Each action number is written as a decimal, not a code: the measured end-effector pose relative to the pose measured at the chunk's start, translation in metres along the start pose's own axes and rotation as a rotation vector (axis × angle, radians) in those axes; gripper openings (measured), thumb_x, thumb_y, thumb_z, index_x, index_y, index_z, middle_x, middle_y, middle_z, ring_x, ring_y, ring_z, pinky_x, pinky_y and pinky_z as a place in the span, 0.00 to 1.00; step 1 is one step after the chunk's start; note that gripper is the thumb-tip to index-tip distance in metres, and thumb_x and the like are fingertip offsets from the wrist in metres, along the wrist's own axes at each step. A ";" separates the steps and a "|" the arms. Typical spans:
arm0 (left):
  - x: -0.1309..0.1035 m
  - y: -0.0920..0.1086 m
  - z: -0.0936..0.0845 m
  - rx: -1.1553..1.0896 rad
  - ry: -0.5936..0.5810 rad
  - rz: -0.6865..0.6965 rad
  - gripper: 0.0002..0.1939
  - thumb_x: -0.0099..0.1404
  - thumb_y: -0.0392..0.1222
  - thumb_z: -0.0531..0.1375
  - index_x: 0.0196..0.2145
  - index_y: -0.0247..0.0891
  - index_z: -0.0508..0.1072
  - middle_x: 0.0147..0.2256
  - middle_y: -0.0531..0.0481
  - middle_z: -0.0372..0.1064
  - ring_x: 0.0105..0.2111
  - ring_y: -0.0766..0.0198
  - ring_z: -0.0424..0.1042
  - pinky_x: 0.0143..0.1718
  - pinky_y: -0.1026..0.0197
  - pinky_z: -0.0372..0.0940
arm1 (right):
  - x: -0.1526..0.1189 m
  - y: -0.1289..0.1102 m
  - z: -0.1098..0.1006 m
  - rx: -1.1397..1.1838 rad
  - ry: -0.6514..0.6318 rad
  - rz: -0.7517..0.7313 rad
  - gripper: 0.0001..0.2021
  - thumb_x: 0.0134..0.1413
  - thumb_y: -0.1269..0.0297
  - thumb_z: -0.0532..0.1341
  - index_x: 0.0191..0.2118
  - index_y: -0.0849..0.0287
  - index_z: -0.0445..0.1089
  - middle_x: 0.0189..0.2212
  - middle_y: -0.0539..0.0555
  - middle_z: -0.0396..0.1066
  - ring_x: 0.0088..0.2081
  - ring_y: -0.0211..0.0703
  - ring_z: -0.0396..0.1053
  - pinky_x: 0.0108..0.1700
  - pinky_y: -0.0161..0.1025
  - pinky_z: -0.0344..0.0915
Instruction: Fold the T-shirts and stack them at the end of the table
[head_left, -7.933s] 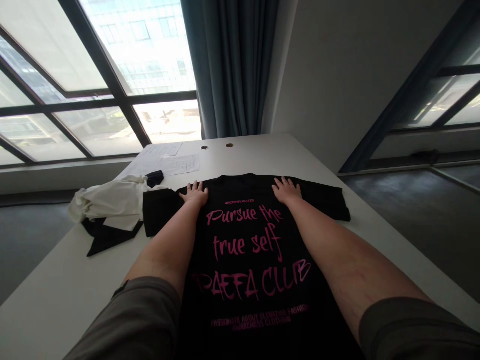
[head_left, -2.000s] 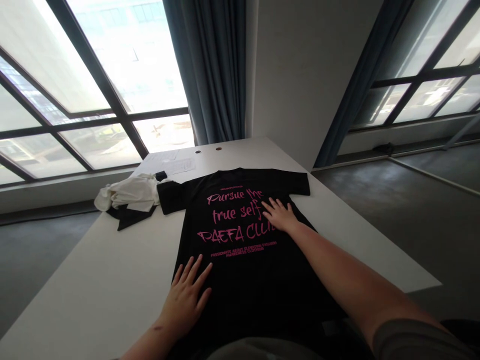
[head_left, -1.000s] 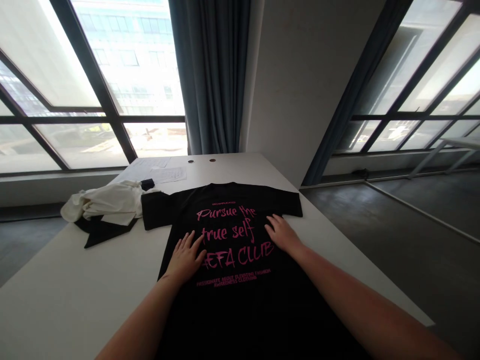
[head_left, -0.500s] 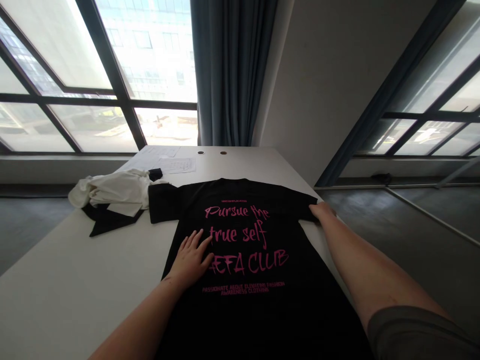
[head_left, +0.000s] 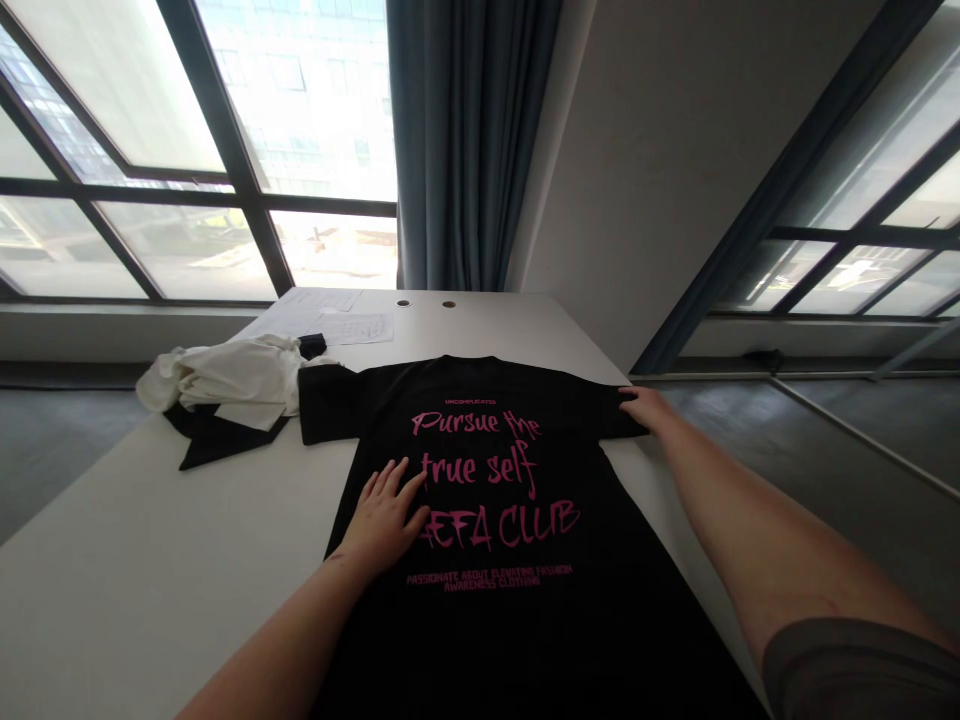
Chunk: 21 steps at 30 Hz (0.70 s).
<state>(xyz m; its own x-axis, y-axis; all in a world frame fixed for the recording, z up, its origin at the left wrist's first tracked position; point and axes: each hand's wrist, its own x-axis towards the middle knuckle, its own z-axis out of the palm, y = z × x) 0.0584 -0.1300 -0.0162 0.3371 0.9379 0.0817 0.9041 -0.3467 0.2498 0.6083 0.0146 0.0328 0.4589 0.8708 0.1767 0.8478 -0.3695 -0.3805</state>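
Observation:
A black T-shirt (head_left: 480, 630) with pink lettering lies spread on a white table, collar toward the far end, both sleeves out to the sides. My left hand (head_left: 382, 515) rests flat on the left part of its print, fingers spread, covering the start of one line of letters. At the far right, my right hand (head_left: 646, 406) has its fingers closed on the outer edge of the right sleeve, near the upper corner. Part of that grip is hidden by the hand itself. The left sleeve (head_left: 328, 405) lies flat, close to a bunched white and black garment (head_left: 232, 378).
Printed papers (head_left: 352, 327) lie at the far left of the white table (head_left: 150, 580). Two round holes (head_left: 448, 304) pierce its far end. Beyond stand a blue-grey curtain (head_left: 469, 140), windows and a pillar. A pale pole (head_left: 862, 435) crosses the floor at right.
My right hand has shifted slightly right and toward the sleeve's upper corner; the right sleeve now reaches farther out and lies straighter. My left hand stays in place on the shirt.

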 end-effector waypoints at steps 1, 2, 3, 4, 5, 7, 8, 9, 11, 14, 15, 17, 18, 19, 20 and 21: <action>0.000 0.000 0.000 -0.001 0.004 0.002 0.28 0.72 0.54 0.56 0.67 0.50 0.66 0.71 0.46 0.52 0.72 0.48 0.48 0.71 0.41 0.47 | 0.001 -0.006 -0.002 -0.018 -0.035 -0.043 0.23 0.47 0.71 0.63 0.52 0.62 0.79 0.44 0.61 0.79 0.44 0.51 0.75 0.49 0.42 0.68; 0.000 0.000 0.001 -0.002 0.007 0.005 0.28 0.71 0.54 0.56 0.67 0.50 0.66 0.71 0.46 0.52 0.72 0.48 0.49 0.71 0.41 0.47 | 0.002 -0.013 -0.004 -0.036 -0.067 -0.093 0.25 0.48 0.71 0.62 0.54 0.62 0.78 0.48 0.61 0.79 0.48 0.52 0.75 0.51 0.42 0.67; 0.000 -0.001 0.002 -0.003 0.009 0.007 0.28 0.71 0.54 0.56 0.67 0.50 0.66 0.71 0.46 0.52 0.72 0.48 0.48 0.71 0.40 0.47 | 0.001 -0.021 -0.005 -0.052 -0.091 -0.143 0.26 0.49 0.71 0.62 0.56 0.61 0.77 0.51 0.60 0.77 0.51 0.53 0.73 0.54 0.42 0.66; 0.000 -0.001 0.003 -0.003 0.011 0.009 0.28 0.71 0.54 0.56 0.67 0.51 0.66 0.71 0.46 0.52 0.72 0.48 0.48 0.71 0.40 0.47 | 0.000 -0.030 -0.007 -0.063 -0.106 -0.188 0.27 0.49 0.70 0.62 0.58 0.59 0.76 0.55 0.59 0.75 0.54 0.53 0.71 0.57 0.42 0.64; 0.000 -0.002 0.003 -0.003 0.013 0.010 0.28 0.71 0.54 0.57 0.67 0.51 0.66 0.71 0.46 0.52 0.72 0.48 0.48 0.71 0.41 0.47 | -0.003 -0.040 -0.008 -0.078 -0.119 -0.237 0.28 0.51 0.69 0.62 0.60 0.58 0.75 0.57 0.59 0.73 0.57 0.54 0.70 0.59 0.42 0.63; 0.000 -0.002 0.005 -0.004 0.021 0.012 0.28 0.71 0.54 0.57 0.67 0.50 0.66 0.71 0.46 0.52 0.72 0.48 0.48 0.71 0.41 0.46 | -0.014 -0.063 -0.009 -0.144 -0.138 -0.350 0.29 0.54 0.67 0.61 0.63 0.57 0.72 0.61 0.59 0.70 0.59 0.56 0.68 0.62 0.43 0.61; 0.000 -0.003 0.005 -0.004 0.026 0.012 0.28 0.71 0.54 0.56 0.67 0.50 0.66 0.71 0.46 0.52 0.72 0.47 0.48 0.71 0.41 0.46 | -0.021 -0.076 -0.010 -0.190 -0.144 -0.415 0.29 0.56 0.66 0.61 0.64 0.57 0.70 0.62 0.59 0.68 0.59 0.57 0.68 0.62 0.45 0.61; 0.000 -0.003 0.005 -0.006 0.029 0.012 0.28 0.71 0.54 0.56 0.67 0.51 0.66 0.71 0.47 0.52 0.72 0.47 0.48 0.71 0.41 0.46 | -0.030 -0.089 -0.010 -0.237 -0.144 -0.481 0.29 0.58 0.65 0.59 0.65 0.57 0.69 0.63 0.60 0.67 0.59 0.58 0.68 0.62 0.46 0.61; 0.000 -0.003 0.005 -0.011 0.031 0.014 0.28 0.71 0.55 0.56 0.67 0.51 0.66 0.71 0.47 0.53 0.72 0.47 0.48 0.71 0.40 0.46 | -0.050 -0.114 -0.007 -0.285 -0.150 -0.589 0.28 0.63 0.62 0.56 0.67 0.56 0.66 0.65 0.59 0.65 0.59 0.57 0.68 0.62 0.46 0.62; 0.000 -0.003 0.004 -0.017 0.030 0.022 0.28 0.72 0.55 0.56 0.67 0.51 0.66 0.71 0.48 0.53 0.72 0.47 0.49 0.71 0.40 0.46 | -0.077 -0.143 0.008 -0.296 -0.287 -0.666 0.31 0.66 0.55 0.56 0.72 0.47 0.56 0.65 0.56 0.64 0.58 0.57 0.68 0.59 0.46 0.64; 0.000 -0.003 0.004 -0.018 0.029 0.023 0.28 0.72 0.55 0.56 0.67 0.51 0.66 0.71 0.47 0.53 0.72 0.47 0.49 0.71 0.40 0.46 | -0.085 -0.149 0.016 -0.309 -0.355 -0.671 0.34 0.66 0.52 0.57 0.74 0.45 0.51 0.65 0.56 0.63 0.59 0.57 0.68 0.59 0.47 0.64; 0.000 -0.002 0.003 -0.017 0.022 0.019 0.28 0.72 0.55 0.56 0.67 0.51 0.65 0.71 0.47 0.53 0.72 0.47 0.48 0.71 0.40 0.46 | -0.094 -0.154 0.035 -0.333 -0.447 -0.641 0.39 0.65 0.45 0.57 0.76 0.45 0.44 0.68 0.59 0.60 0.62 0.60 0.65 0.61 0.50 0.63; 0.000 -0.002 0.003 -0.016 0.018 0.015 0.28 0.71 0.55 0.56 0.67 0.51 0.65 0.71 0.47 0.53 0.72 0.47 0.48 0.71 0.40 0.47 | -0.097 -0.154 0.045 -0.331 -0.458 -0.602 0.40 0.66 0.43 0.56 0.76 0.46 0.41 0.69 0.61 0.57 0.65 0.61 0.62 0.63 0.51 0.60; 0.000 -0.001 0.002 -0.014 0.014 0.011 0.28 0.71 0.55 0.56 0.67 0.51 0.65 0.71 0.47 0.53 0.72 0.47 0.48 0.71 0.40 0.47 | -0.098 -0.152 0.056 -0.320 -0.449 -0.549 0.39 0.67 0.42 0.53 0.77 0.48 0.40 0.71 0.62 0.54 0.67 0.61 0.58 0.65 0.53 0.57; 0.000 -0.001 0.001 -0.011 0.012 0.008 0.28 0.71 0.54 0.56 0.67 0.51 0.65 0.71 0.47 0.52 0.72 0.47 0.47 0.71 0.40 0.47 | -0.098 -0.149 0.065 -0.307 -0.430 -0.492 0.38 0.69 0.42 0.49 0.77 0.50 0.40 0.72 0.62 0.51 0.70 0.60 0.53 0.67 0.54 0.54; 0.000 0.000 0.000 -0.010 0.009 0.007 0.28 0.71 0.54 0.56 0.67 0.50 0.65 0.71 0.46 0.52 0.72 0.47 0.47 0.71 0.40 0.47 | -0.096 -0.145 0.074 -0.295 -0.411 -0.439 0.37 0.70 0.42 0.46 0.77 0.51 0.40 0.73 0.62 0.47 0.72 0.59 0.49 0.68 0.55 0.51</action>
<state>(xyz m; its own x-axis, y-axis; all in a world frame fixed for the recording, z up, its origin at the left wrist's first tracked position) 0.0582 -0.1301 -0.0163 0.3410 0.9355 0.0923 0.8992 -0.3532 0.2583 0.4214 0.0084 0.0042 -0.0346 0.9917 -0.1239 0.9967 0.0251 -0.0778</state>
